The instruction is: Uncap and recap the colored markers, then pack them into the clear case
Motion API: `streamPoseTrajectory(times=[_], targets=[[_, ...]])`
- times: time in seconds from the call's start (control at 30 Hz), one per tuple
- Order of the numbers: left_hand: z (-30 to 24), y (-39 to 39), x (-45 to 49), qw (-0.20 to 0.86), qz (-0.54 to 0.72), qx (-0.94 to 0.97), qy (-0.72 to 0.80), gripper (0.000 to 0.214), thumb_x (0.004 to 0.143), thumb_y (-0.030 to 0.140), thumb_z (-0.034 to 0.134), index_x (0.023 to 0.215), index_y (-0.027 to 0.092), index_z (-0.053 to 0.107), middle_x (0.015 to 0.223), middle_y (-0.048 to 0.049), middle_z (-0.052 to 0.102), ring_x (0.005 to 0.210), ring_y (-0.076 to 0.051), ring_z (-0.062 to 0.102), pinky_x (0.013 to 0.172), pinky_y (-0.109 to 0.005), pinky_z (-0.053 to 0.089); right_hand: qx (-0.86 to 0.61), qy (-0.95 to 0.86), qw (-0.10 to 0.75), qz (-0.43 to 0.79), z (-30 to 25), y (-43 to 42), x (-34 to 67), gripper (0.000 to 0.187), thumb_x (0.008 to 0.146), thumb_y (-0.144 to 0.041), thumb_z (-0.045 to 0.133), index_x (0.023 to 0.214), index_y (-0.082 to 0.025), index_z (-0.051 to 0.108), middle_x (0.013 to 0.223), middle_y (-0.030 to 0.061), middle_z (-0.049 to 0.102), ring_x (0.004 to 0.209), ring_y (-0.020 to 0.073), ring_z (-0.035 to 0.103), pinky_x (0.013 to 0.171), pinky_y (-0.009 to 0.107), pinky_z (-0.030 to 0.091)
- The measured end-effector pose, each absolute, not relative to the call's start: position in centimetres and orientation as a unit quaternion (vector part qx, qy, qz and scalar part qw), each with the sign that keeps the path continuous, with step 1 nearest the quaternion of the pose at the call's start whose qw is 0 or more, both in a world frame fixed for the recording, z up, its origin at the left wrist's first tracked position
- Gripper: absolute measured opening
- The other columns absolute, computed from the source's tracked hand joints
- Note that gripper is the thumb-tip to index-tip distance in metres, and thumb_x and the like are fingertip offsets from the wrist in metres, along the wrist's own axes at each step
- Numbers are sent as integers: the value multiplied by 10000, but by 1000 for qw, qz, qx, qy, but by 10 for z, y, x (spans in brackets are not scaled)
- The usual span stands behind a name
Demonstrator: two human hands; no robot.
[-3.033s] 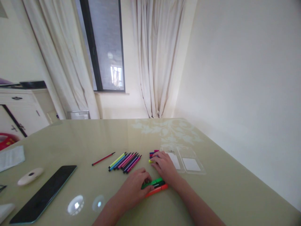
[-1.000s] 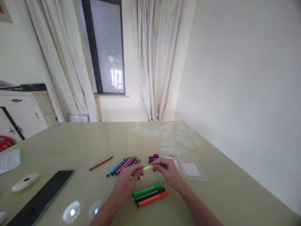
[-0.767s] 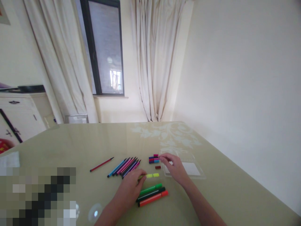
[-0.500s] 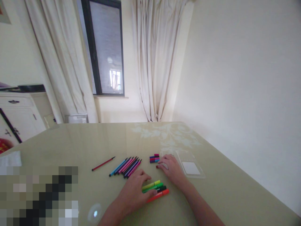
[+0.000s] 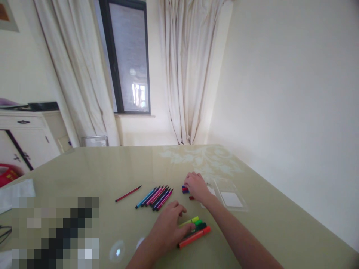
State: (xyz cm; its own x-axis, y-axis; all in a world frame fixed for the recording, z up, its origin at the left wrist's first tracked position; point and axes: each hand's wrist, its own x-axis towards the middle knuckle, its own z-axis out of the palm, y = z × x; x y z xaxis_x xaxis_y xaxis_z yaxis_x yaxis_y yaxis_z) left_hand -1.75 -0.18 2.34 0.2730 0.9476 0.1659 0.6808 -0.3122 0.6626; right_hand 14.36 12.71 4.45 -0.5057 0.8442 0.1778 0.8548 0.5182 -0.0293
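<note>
My left hand (image 5: 168, 226) lies on a row of capped markers (image 5: 196, 229) near the table's front: yellow, green, black and orange-red. Its fingers curl over their left ends and press on them. My right hand (image 5: 196, 185) reaches farther out and covers a small pile of loose caps (image 5: 184, 189); its fingers are bent down on them, and whether they pinch one is hidden. A dark red cap (image 5: 191, 197) lies just under that wrist. A bundle of uncapped pens (image 5: 155, 196) lies to the left, with a single red pen (image 5: 128, 194) beyond it.
A clear plastic case (image 5: 230, 196) with a white insert lies right of my right hand. A pixelated patch (image 5: 56, 231) covers the table's left front. White cloth (image 5: 17, 192) lies at the left edge. A white cabinet (image 5: 28, 134), curtains and a window stand behind the table (image 5: 112, 164).
The yellow marker, held between both hands a second ago, now lies with the other capped markers under my left hand. My right hand has moved out onto the loose caps.
</note>
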Motion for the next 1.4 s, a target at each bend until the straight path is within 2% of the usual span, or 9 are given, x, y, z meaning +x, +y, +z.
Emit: streamPoseTrajectory(times=[0.17,0.33,0.47,0.57,0.67,0.87,1.07,1.17,1.4], targets=[[23,31,-87,96,339,658,665,288,985,326,453,971,175,697,983,-91,698,943,-245,640,877,-356,476,-478,-875,65,-24,41,141,137,146,885,-152,654,822,-176,783,1013,127,730,1038,254,616,876,332,378],[18,32,-151,-53,244,512,822,362,991,277,406,1172,167,699,1168,-142,691,1075,-322,623,907,-419,472,-483,-872,82,-11,47,137,137,148,893,-153,635,864,-175,778,1041,126,738,1071,261,621,909,344,390],[16,26,-158,-35,170,484,858,362,992,292,411,1217,226,687,1218,-125,680,1153,-361,587,868,-451,478,-486,-853,182,55,50,111,152,180,938,-207,579,1006,-192,745,1060,86,755,1053,236,654,933,352,425],[16,27,-154,-30,147,500,853,348,997,293,397,1165,246,698,1191,-112,687,1157,-354,583,879,-456,471,-463,-799,324,205,46,86,168,182,926,-268,575,1006,-211,728,1011,55,775,916,213,703,845,332,486],[13,30,-155,-26,138,507,850,339,996,312,397,1152,253,692,1182,-104,690,1144,-353,588,876,-456,475,-445,-748,393,298,42,70,179,181,892,-315,607,981,-216,729,963,42,784,809,203,721,768,320,512],[3,34,-168,-10,149,554,819,332,982,301,406,1104,204,700,1091,-104,716,1036,-301,637,906,-395,481,-461,-746,391,278,37,74,184,145,833,-269,649,932,-225,744,926,42,788,910,239,715,884,374,503],[13,34,-145,-41,223,622,749,360,986,342,411,1062,214,738,1075,-93,722,1019,-285,644,918,-391,486,-457,-763,390,239,31,76,184,137,864,-240,629,942,-235,742,1018,59,774,990,255,691,924,402,503],[16,35,-118,-9,239,693,681,328,989,339,440,1020,233,749,1050,-71,722,1020,-261,644,943,-377,479,-448,-770,392,229,29,77,183,138,870,-219,638,953,-232,748,997,64,771,1022,261,682,945,402,495],[10,35,-106,16,248,697,672,311,993,303,439,1007,210,735,1025,-79,710,1017,-267,633,954,-398,471,-436,-779,390,225,26,79,182,157,879,-197,641,976,-227,760,1001,56,770,1018,250,686,952,379,485]])
